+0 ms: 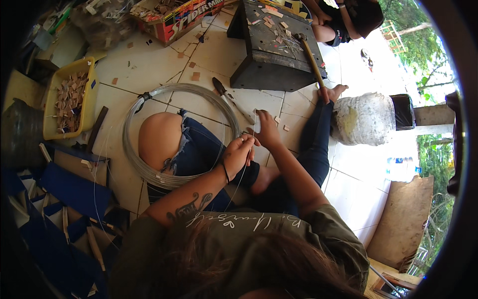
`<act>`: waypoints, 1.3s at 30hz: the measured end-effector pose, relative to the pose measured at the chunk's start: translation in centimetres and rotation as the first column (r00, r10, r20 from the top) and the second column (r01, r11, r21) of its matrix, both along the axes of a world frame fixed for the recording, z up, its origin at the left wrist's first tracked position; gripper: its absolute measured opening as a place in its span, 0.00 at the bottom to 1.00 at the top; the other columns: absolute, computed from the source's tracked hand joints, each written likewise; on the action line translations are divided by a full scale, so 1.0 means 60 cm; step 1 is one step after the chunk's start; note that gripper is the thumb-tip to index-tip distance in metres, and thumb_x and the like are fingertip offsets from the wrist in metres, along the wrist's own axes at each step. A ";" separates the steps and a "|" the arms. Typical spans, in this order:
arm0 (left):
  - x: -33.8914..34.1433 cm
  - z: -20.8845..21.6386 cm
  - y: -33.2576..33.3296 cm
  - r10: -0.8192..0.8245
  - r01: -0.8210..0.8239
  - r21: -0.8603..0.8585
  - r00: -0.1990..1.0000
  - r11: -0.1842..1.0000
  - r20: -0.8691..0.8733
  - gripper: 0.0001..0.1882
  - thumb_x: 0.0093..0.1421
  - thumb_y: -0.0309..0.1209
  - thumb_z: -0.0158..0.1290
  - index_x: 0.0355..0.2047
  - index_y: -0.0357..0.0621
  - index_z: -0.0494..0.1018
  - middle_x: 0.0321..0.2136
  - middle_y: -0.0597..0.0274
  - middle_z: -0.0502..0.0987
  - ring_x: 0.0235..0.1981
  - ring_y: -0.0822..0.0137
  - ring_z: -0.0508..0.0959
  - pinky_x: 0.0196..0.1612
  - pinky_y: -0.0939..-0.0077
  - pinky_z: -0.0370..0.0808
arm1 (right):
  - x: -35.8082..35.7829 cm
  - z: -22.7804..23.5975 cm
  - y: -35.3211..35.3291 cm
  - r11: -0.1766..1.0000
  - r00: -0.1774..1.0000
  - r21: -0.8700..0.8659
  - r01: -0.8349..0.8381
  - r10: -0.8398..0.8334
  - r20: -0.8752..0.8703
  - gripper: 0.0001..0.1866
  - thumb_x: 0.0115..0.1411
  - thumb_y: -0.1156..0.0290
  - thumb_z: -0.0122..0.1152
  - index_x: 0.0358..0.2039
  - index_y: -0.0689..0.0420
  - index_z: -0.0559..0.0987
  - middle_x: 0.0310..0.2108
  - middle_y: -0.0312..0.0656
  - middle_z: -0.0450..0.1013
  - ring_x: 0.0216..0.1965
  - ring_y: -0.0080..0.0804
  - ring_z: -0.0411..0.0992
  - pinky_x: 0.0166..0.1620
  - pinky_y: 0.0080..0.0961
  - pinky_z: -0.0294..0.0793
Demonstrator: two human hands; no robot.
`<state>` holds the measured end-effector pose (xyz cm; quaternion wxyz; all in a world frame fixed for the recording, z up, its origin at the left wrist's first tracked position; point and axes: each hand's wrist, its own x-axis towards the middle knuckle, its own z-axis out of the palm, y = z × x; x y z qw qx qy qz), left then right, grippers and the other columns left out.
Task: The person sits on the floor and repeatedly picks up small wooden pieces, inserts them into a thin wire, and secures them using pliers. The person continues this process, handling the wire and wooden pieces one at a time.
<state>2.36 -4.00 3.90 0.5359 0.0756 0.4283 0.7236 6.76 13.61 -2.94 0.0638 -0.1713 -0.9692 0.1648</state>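
A large coil of thin grey wire (134, 158) rests around my bent left knee, bound at one spot with dark material. My left hand (239, 154) is closed, pinching a strand of wire (243, 174) that runs down toward my lap. Just above and to the right, my right hand (267, 130) has its fingers bent round the upper part of the same strand. A small whitish patch shows between its thumb and forefinger; I cannot tell what it is. Beyond my hands, a dark-handled tool (219, 87) with a long pale shaft lies on the tiles.
A yellow bin (92, 107) of small wooden pieces stands at left, above blue-covered pieces (74, 182). At the back are a red printed box (174, 22) and a black bench (269, 60) bearing a hammer (313, 65). Another person (343, 20) sits far right, beyond a whitish rounded container (363, 119).
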 end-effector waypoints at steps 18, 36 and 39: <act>-0.006 0.004 -0.005 -0.081 0.084 0.032 0.993 0.996 -0.085 0.12 0.61 0.32 0.37 0.31 0.41 0.69 0.13 0.70 0.66 0.12 0.82 0.63 0.17 0.92 0.61 | 0.027 0.051 0.023 0.227 0.816 -0.787 0.574 -0.069 0.575 0.20 0.45 0.73 0.51 0.41 0.65 0.65 0.32 0.47 0.70 0.31 0.31 0.72 0.32 0.22 0.71; 0.005 0.036 0.006 -0.068 0.046 -0.096 0.969 0.994 -0.237 0.13 0.62 0.32 0.36 0.29 0.38 0.68 0.12 0.70 0.64 0.09 0.81 0.61 0.13 0.91 0.60 | 0.214 0.224 -0.076 -0.023 0.978 -0.978 0.209 0.013 0.209 0.33 0.44 0.79 0.45 0.55 0.59 0.56 0.54 0.41 0.56 0.51 0.29 0.61 0.47 0.20 0.62; 0.006 0.038 0.010 -0.086 0.056 -0.118 0.960 0.991 -0.267 0.13 0.62 0.32 0.37 0.29 0.38 0.69 0.11 0.70 0.63 0.08 0.81 0.60 0.12 0.90 0.59 | 0.213 0.226 -0.072 0.061 0.960 -0.960 0.274 0.049 0.277 0.34 0.43 0.82 0.45 0.56 0.60 0.56 0.49 0.37 0.60 0.49 0.23 0.62 0.45 0.16 0.63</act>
